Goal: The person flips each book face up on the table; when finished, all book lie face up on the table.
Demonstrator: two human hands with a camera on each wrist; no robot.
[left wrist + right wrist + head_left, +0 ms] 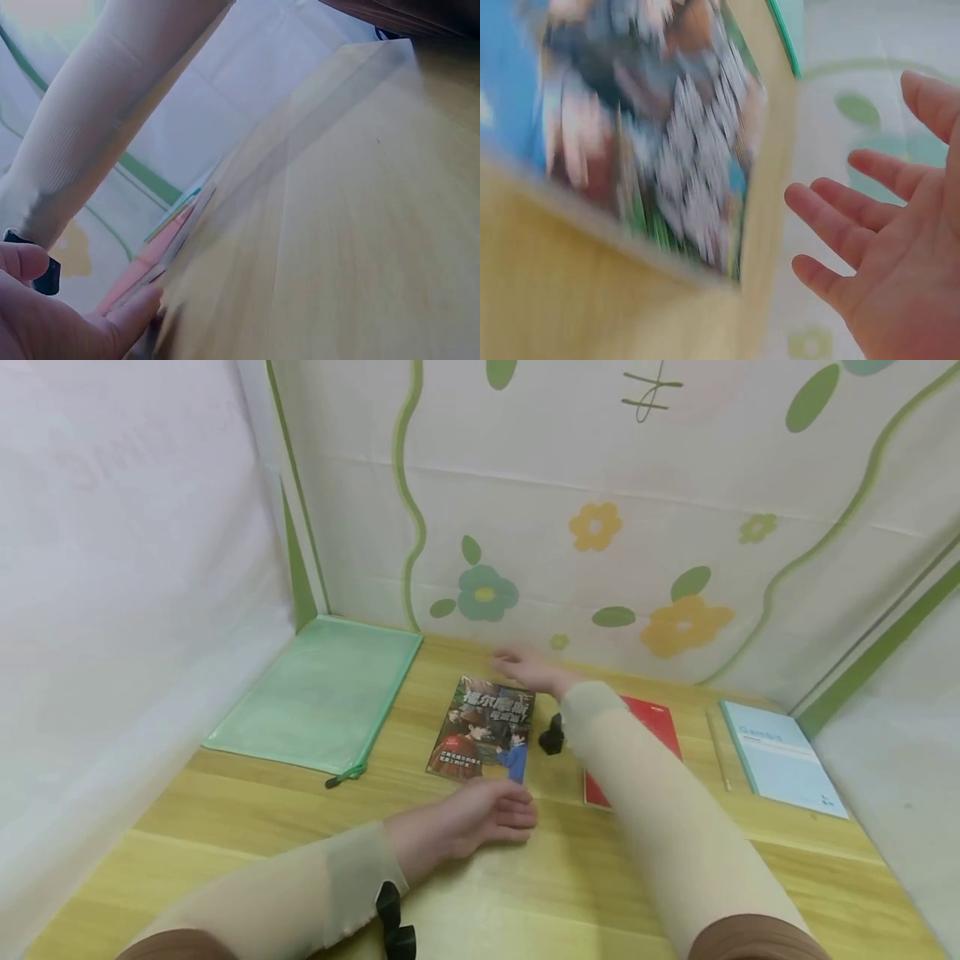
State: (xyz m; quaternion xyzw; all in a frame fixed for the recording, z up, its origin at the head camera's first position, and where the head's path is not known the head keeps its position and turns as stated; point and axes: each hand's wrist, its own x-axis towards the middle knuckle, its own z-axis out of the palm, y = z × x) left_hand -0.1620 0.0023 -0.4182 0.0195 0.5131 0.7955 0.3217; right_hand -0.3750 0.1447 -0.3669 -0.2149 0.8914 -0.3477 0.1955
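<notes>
A comic-style book [480, 731] with a dark illustrated cover lies flat on the wooden table, and its cover is blurred in the right wrist view. At its near edge is my left hand [480, 818], fingers loosely extended; whether it touches the book I cannot tell. Beyond the far edge, my right hand [534, 668] hovers with fingers spread and nothing held, as the right wrist view shows the hand [900, 225] apart from the book [660, 135]. My right forearm partly hides a red book [654, 722].
A green zippered mesh pouch [315, 693] lies at the left. To the right are a pencil [718, 750] and a light blue notebook [783, 758]. White flower-printed fabric [525, 527] encloses the back and sides of the table [525, 893].
</notes>
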